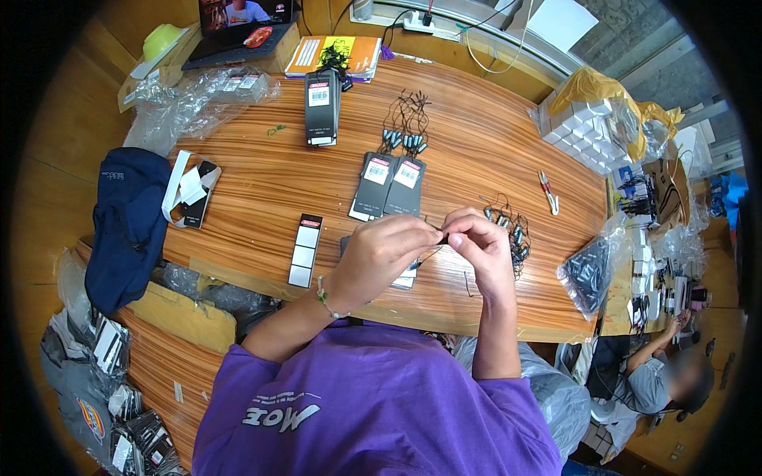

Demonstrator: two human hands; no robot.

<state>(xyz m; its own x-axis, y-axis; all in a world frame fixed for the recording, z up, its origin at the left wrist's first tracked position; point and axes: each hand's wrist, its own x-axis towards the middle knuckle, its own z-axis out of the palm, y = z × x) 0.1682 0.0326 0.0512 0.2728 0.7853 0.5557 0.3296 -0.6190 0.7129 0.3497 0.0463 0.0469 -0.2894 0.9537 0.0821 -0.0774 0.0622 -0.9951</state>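
Note:
Above the table's front part, my left hand (389,247) and my right hand (479,242) meet fingertip to fingertip, both closed in a pinch. Between them is a thin black tag string (443,239) with a small dark end piece, mostly hidden by the fingers. Just beyond lie two stacks of grey hang tags (373,186) with white labels, strings fanned out behind them. Another tag stack is partly covered by my left hand. Right of my right hand sits a pile of black strings (516,238) with shiny end pieces. A dark strip with white panels (304,251) lies to the left.
A strung tag bundle (321,111) stands farther back. At right are red-handled thread snips (548,193), a plastic bag of dark pieces (588,274) and white boxes (583,131). A navy bag (127,226) lies left. A person in grey (655,385) works at far right.

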